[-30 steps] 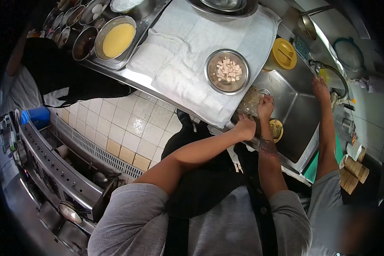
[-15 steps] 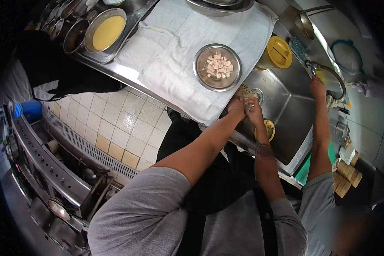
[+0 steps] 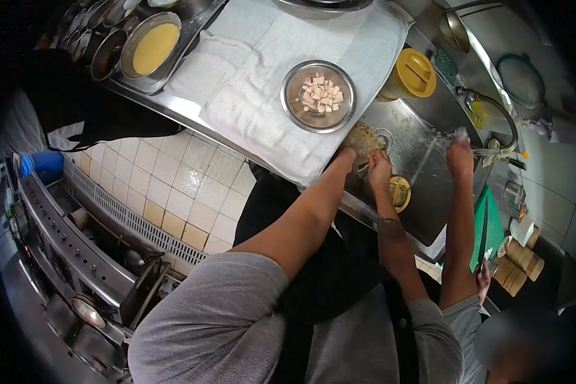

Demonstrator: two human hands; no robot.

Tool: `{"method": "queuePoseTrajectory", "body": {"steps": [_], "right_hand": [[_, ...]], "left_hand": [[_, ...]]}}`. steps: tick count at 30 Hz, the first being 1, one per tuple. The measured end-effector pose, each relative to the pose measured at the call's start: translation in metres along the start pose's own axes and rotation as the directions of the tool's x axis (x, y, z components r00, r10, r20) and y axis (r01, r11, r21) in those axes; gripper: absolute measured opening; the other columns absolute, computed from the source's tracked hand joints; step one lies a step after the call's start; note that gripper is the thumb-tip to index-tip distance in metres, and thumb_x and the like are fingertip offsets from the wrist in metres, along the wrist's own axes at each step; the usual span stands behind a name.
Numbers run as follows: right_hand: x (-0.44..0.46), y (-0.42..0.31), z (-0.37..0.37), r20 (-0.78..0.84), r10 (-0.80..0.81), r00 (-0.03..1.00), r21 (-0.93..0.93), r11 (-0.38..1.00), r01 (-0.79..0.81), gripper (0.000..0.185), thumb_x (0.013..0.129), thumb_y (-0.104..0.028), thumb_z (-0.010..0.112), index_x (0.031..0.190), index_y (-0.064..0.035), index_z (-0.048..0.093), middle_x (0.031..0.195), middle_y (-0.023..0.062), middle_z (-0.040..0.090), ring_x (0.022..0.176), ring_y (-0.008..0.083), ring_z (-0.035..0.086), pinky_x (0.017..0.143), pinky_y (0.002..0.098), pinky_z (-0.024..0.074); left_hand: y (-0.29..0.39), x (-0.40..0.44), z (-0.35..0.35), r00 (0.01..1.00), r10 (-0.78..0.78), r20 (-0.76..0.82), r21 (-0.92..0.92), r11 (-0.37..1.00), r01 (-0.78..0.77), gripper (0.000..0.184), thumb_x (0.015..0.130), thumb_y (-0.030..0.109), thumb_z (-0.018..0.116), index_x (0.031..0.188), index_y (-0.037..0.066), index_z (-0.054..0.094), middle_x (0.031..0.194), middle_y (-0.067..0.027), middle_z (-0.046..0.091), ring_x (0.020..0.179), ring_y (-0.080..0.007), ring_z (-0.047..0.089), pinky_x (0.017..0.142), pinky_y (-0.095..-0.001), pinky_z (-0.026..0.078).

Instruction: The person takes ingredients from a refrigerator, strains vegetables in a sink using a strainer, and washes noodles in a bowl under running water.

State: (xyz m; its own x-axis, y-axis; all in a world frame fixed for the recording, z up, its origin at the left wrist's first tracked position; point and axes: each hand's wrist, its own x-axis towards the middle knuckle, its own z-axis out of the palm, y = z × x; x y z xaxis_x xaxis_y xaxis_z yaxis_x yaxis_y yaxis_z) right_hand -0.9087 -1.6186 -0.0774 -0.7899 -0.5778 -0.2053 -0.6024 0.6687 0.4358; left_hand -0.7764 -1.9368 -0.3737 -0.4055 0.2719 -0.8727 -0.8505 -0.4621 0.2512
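My left hand (image 3: 348,159) reaches down into the near left corner of the sink, beside a pale brown, grainy mass (image 3: 363,137); its fingers are mostly hidden. Just to its right, my right hand (image 3: 379,168) is closed, and what lies in its fingers I cannot make out. Below that wrist sits a round yellow-rimmed container (image 3: 400,193). A steel bowl (image 3: 289,109) of pale pink diced pieces (image 3: 322,93) stands on the white cloth (image 3: 243,96) left of the sink.
A co-worker's hand (image 3: 459,157) is under running water by the faucet (image 3: 512,121). Their other hand (image 3: 484,281) is near a dark, long object on a green board (image 3: 493,233). A yellow lidded tub (image 3: 416,73) stands at the sink's back corner. Yellow liquid fills a pan (image 3: 129,61).
My hands have moved apart, the left one lower into the sink corner. The co-worker's hand has left the faucet and water now runs and splashes over it.
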Motion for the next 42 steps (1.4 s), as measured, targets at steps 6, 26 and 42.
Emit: {"method": "queuePoseTrajectory", "body": {"steps": [6, 26, 42], "right_hand": [[-0.04, -0.002, 0.084, -0.031, -0.166, 0.986, -0.383, 0.913, 0.142, 0.02, 0.083, -0.024, 0.051, 0.094, -0.0171, 0.067, 0.107, 0.0069, 0.064, 0.114, 0.0222, 0.053, 0.083, 0.0452, 0.0434], [0.052, -0.011, -0.123, 0.399, 0.153, 0.904, 0.901, 0.118, -0.418, 0.013, 0.087, -0.016, 0.058, 0.097, -0.0072, 0.057, 0.081, 0.0022, 0.059, 0.068, 0.01, 0.053, 0.056, 0.0257, 0.0432], [-0.024, -0.16, -0.069, -0.007, 0.296, 0.955, 0.578, 0.781, -0.237, 0.019, 0.089, -0.017, 0.054, 0.102, -0.0037, 0.055, 0.083, 0.004, 0.058, 0.072, 0.0152, 0.054, 0.065, 0.0269, 0.0438]], "left_hand": [[0.012, 0.033, 0.014, 1.0, -0.003, 0.01, -0.392, 0.92, 0.007, 0.034, 0.092, 0.028, 0.04, 0.115, 0.009, 0.057, 0.102, -0.0122, 0.063, 0.09, -0.0292, 0.062, 0.083, -0.0422, 0.05], [0.071, -0.18, 0.041, 0.833, 0.388, -0.394, 0.586, 0.804, -0.098, 0.029, 0.086, 0.015, 0.047, 0.108, 0.002, 0.061, 0.113, -0.025, 0.057, 0.106, -0.033, 0.058, 0.089, -0.0404, 0.046], [0.061, -0.249, 0.068, 0.731, 0.676, -0.095, 0.589, 0.63, -0.506, 0.023, 0.082, 0.009, 0.047, 0.098, -0.007, 0.045, 0.085, -0.0367, 0.057, 0.085, -0.0525, 0.055, 0.074, -0.0562, 0.044]]}}
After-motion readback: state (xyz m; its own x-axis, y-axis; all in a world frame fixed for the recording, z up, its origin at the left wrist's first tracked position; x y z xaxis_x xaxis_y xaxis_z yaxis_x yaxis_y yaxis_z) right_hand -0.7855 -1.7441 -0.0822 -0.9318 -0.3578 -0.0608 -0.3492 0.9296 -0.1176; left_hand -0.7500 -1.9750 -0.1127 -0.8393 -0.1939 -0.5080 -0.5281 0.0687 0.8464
